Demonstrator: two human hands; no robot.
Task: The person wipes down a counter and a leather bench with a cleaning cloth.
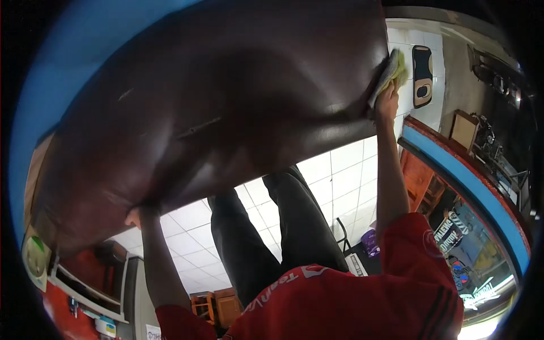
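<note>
A large, dark brown leather cushion (226, 79) fills the upper part of the view, creased and with a few light scuff marks. My right hand (388, 101) is closed round a folded yellow-green and grey cloth (391, 75), which it presses to the cushion's right edge. At the lower left edge of the cushion is my left hand (134, 219), its fingers bent round the edge; part of this hand is in shadow.
My legs stand on white floor tiles (345, 164). A black and tan mat-like object (422, 76) lies right of the cloth. Beyond a blue ledge (453, 164) with a red edge is a glass front with lettering. A purple item (370, 242) sits near my right side.
</note>
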